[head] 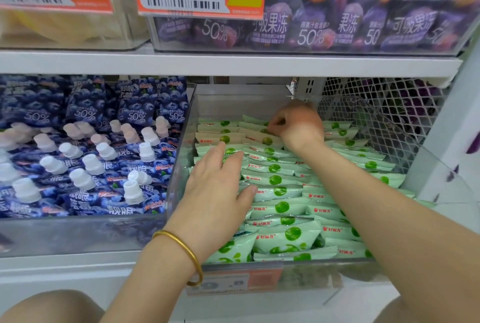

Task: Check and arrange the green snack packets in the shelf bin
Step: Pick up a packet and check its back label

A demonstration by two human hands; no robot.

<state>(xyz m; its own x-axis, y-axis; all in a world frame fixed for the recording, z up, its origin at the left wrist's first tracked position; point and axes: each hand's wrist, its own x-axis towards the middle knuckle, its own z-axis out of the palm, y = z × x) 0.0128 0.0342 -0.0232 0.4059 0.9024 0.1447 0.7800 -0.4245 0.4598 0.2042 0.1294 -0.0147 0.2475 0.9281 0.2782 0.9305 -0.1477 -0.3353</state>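
Touching green packets [275, 180]: left hand [217, 193] flat, right hand [296, 125] apparently pinching

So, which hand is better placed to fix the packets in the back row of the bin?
Probably the right hand: it is at the back row, fingers curled on a green packet. The left hand lies flat on packets further forward.

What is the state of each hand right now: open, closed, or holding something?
Left hand: open, fingers straight, resting on the green packets.
Right hand: closed, fingers curled, pinching a back-row packet.
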